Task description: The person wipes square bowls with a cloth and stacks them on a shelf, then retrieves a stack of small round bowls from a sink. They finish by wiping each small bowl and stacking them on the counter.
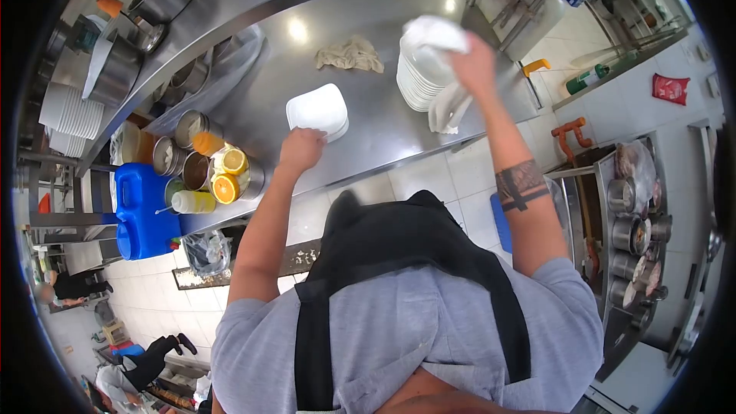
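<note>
My left hand (300,148) rests on the near edge of a small stack of white square plates (317,110) on the steel counter (368,134). My right hand (473,64) is raised over a tall stack of white plates (418,77) and grips a white cloth (434,33) that bunches above the top plate. More of the white cloth (448,110) hangs down beside that stack.
A crumpled beige rag (350,55) lies further back on the counter. Metal tubs with sauces and cut oranges (228,176) stand at the left end, with a blue jerrycan (140,211) below. Pots sit on the upper shelf (230,8). Round metal containers (632,222) line the right side.
</note>
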`<state>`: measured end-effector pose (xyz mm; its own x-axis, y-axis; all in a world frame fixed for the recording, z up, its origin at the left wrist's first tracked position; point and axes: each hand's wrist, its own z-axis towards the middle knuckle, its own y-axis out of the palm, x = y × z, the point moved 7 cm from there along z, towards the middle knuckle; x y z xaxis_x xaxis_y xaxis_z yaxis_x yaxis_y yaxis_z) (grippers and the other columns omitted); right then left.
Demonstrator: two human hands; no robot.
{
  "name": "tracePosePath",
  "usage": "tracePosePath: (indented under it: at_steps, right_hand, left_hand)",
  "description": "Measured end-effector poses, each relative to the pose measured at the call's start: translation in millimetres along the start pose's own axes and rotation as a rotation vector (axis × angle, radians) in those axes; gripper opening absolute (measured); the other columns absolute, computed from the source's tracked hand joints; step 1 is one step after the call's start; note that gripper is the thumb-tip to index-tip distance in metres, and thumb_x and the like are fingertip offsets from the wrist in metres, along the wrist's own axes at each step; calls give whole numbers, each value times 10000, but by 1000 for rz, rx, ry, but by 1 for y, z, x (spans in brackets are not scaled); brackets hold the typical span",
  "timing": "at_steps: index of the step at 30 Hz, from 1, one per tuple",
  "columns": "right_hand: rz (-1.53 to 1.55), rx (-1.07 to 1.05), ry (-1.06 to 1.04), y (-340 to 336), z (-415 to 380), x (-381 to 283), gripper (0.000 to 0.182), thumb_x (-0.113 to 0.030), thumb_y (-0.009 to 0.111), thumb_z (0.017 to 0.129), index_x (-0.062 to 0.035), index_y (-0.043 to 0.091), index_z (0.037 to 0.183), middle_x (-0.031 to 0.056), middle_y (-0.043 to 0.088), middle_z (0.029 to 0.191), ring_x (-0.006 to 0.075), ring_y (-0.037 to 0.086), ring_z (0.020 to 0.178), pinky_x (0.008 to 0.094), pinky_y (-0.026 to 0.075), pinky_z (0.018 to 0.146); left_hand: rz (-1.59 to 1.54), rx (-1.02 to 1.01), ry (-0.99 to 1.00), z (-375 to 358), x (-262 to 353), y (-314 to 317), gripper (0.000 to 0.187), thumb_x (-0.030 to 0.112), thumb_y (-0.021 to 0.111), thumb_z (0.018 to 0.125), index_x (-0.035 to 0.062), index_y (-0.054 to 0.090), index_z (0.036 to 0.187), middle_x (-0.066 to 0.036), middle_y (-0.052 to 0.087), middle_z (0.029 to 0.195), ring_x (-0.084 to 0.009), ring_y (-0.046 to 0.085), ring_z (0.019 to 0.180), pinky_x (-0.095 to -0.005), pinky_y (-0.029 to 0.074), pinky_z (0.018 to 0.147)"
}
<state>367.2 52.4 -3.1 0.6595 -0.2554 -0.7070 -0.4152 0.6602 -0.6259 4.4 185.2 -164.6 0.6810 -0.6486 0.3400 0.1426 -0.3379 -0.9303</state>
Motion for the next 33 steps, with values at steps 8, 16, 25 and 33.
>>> tracePosePath:
  at_steps: [8, 16, 25, 33]
  right_hand:
    - [381, -32, -2, -13, -101, 62, 467, -153, 457, 1091, 52, 475, 1510, 188, 590, 1460, 301, 554, 1380, 428, 403, 1197]
    - [1716, -392, 610, 107, -89, -58, 540, -465, 593, 1032, -22, 591, 1341, 137, 700, 1197, 277, 688, 1082, 386, 537, 985]
    - [875, -609, 378, 104, -79, -31, 423, -125, 709, 884, 36, 639, 1269, 212, 699, 1220, 339, 695, 1127, 434, 553, 995]
    - [291, -256, -566, 113, -99, -110, 377, -240, 626, 957, -93, 644, 1304, 170, 675, 1290, 351, 634, 1200, 421, 499, 1009]
  left_hand:
    - [-309, 389, -163, -14, 48, -62, 222, 212, 624, 994, -3, 674, 1013, -264, 688, 845, -450, 667, 802, -507, 511, 727]
    - [-558, 461, 460, -66, 179, -103, 106, -5, 631, 925, 17, 645, 1027, -175, 706, 997, -361, 693, 993, -417, 528, 889]
    - [-1813, 411, 305, -18, 122, -110, 569, 388, 602, 1046, 173, 436, 1546, -141, 536, 1487, -363, 483, 1410, -506, 372, 1191]
    - [-2086, 157, 28, 40, 123, -61, 545, 458, 489, 1093, 33, 503, 1434, -123, 627, 1366, -286, 598, 1289, -442, 484, 1094]
